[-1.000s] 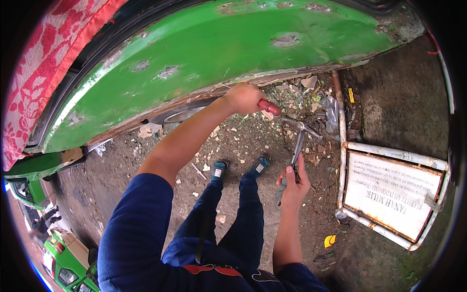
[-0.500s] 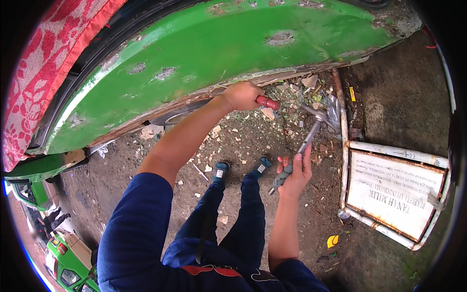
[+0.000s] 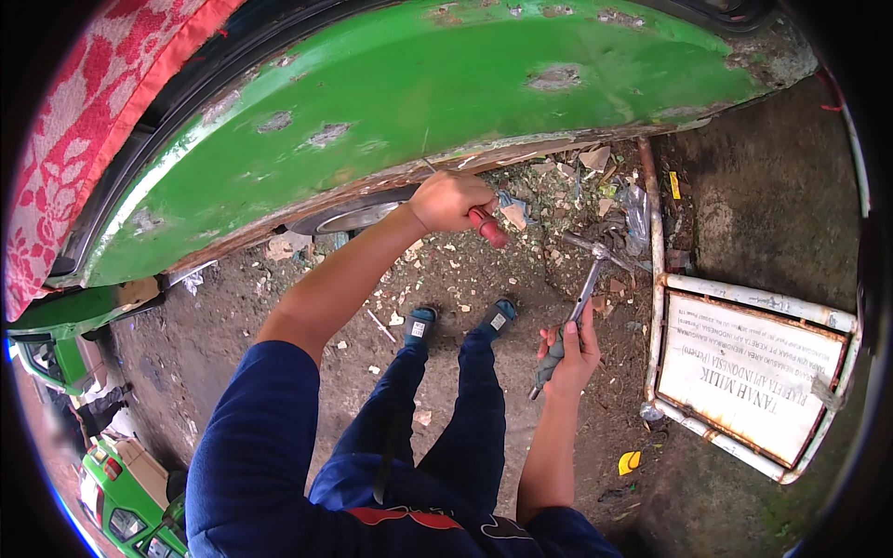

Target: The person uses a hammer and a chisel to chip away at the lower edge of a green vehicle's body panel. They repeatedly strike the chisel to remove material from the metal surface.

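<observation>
My left hand (image 3: 453, 201) is closed round a red-handled screwdriver (image 3: 487, 228), just off the lower edge of a green car body panel (image 3: 391, 102). The butt of the handle sticks out toward the right. A bit of thin shaft shows past my knuckles, near the panel's edge; whether its tip touches is unclear. To the right and lower, my right hand (image 3: 569, 358) grips a metal hammer (image 3: 590, 279) by its grey wrapped handle. The hammer head points up and away from me, apart from the screwdriver. Bare worn patches mark the green paint.
Paint flakes and rubble (image 3: 530, 200) litter the ground below the panel. A wheel (image 3: 358, 216) shows under the car. At right stands a rusty white-framed sign (image 3: 744, 381). Red patterned cloth (image 3: 102, 121) hangs at far left. Other green vehicles (image 3: 121, 502) and a person are behind, lower left.
My left hand has shifted slightly toward me, and the screwdriver handle now tilts further down. The hammer has dropped a little toward me with my right hand.
</observation>
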{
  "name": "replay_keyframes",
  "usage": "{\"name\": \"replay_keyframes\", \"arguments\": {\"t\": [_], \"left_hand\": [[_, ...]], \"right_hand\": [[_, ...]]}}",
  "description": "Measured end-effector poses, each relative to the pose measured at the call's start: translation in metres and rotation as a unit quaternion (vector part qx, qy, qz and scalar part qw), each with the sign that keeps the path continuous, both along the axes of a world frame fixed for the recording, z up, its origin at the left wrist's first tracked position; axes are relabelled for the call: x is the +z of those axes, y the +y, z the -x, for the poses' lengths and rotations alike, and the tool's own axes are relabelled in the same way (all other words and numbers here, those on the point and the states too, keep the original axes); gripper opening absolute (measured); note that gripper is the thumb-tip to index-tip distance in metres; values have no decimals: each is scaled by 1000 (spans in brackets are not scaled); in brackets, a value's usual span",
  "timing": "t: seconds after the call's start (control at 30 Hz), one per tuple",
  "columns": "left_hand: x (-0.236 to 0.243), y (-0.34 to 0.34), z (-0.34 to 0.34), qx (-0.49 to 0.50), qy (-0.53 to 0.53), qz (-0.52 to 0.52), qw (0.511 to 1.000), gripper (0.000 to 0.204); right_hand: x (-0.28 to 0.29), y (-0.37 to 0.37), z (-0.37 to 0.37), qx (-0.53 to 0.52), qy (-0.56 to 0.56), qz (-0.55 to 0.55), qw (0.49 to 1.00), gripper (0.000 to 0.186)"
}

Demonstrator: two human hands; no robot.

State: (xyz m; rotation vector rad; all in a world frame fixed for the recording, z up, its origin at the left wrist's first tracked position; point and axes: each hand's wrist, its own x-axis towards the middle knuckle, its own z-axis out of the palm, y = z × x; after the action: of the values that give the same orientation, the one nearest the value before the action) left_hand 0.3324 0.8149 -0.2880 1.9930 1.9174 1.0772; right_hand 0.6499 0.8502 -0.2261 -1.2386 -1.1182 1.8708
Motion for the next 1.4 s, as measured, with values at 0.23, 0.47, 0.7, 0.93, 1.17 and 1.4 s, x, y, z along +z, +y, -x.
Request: {"name": "replay_keyframes", "arguments": {"t": [0.23,0.47,0.7,0.93,1.17,1.4], "left_hand": [[-5,-9,1,-2,-22,-58,998,17],[-9,-8,7,-4,-13,-35,999,15],[-12,-4,10,-30,-31,-20,999,16],[-9,-3,10,-21,-13,19,1000,14],[-10,9,10,9,-25,40,999,15],[-8,18,15,25,-58,32,997,20]], "right_hand": [[-7,-10,0,19,9,9,1000,49],[-2,-14,7,18,10,4,1000,49],[3,-17,11,18,4,-4,1000,49],[3,-18,12,18,-2,-4,1000,49],[11,-29,27,4,33,-44,998,49],[-2,-30,53,81,-15,-78,994,47]]}}
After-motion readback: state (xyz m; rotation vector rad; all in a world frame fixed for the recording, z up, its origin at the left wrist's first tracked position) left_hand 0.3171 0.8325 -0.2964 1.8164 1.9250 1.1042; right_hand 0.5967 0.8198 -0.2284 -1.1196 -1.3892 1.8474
